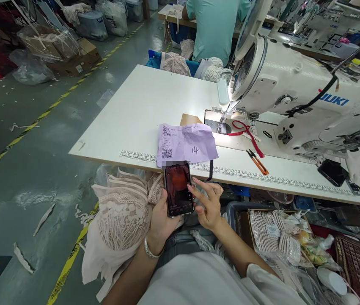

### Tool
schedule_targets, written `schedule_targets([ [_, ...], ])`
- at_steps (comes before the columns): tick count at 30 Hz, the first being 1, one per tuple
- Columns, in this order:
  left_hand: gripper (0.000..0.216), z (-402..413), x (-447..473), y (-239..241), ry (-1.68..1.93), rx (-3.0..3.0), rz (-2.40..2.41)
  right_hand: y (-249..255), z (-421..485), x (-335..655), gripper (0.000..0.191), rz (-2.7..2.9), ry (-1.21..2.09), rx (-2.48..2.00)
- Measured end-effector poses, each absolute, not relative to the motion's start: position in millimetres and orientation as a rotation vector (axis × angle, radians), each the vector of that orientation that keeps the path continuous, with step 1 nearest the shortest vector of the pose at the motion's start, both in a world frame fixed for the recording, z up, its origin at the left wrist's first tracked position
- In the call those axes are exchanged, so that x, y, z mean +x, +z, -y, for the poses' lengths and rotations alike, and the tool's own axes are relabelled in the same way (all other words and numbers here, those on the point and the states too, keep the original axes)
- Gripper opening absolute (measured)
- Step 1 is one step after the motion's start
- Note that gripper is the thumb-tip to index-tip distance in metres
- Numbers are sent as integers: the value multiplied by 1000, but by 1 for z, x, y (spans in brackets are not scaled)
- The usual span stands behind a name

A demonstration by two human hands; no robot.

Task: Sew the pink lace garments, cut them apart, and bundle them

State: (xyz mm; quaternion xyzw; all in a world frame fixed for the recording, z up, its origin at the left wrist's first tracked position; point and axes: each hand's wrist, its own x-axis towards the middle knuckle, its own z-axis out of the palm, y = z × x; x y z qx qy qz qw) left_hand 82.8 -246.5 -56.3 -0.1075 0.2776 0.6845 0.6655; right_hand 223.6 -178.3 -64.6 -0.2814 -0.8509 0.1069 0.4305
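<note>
My left hand (163, 216) is wrapped round a smartphone (179, 190) with a lit, reddish-dark screen, held in front of the table edge. Fingers apart, my right hand (207, 201) reaches to the phone's right side, a fingertip at or just over the screen. Just beyond the phone lies a creased lilac paper slip (186, 144) with QR codes and a handwritten 14, on the white sewing table (129, 114). Beige lace bra pieces (124, 216) hang in a bundle left of my left hand.
A white JUKI sewing machine (281, 80) stands at the right. Orange thread snips (257, 162), a red ribbon (246, 134) and a second phone (333, 172) lie on the table. Below right is a bin (240, 207) with packed straps. A person in teal (214, 31) sits ahead.
</note>
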Motion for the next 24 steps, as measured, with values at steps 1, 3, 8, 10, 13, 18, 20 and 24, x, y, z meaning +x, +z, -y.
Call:
schedule_targets([
  [1,36,247,83,-56,1542,-247,-629,-65,178,224,57,2120,268,-699],
  [3,35,247,82,-57,1545,-252,-626,-65,178,224,57,2117,269,-694],
  [8,32,247,82,-58,1523,-230,-556,-66,178,227,57,2122,253,-658],
  [10,33,248,83,-58,1511,-208,-525,-65,177,228,56,2118,227,-591],
  [13,33,248,83,-59,1514,-192,-507,-64,177,228,56,2114,207,-524],
  [18,33,248,81,-62,1539,-203,-508,-65,178,224,57,2118,270,-702],
  [20,34,249,81,-63,1529,-203,-504,-66,178,223,57,2125,281,-733],
  [24,32,249,80,-62,1526,-238,-554,-65,179,224,57,2136,282,-732],
])
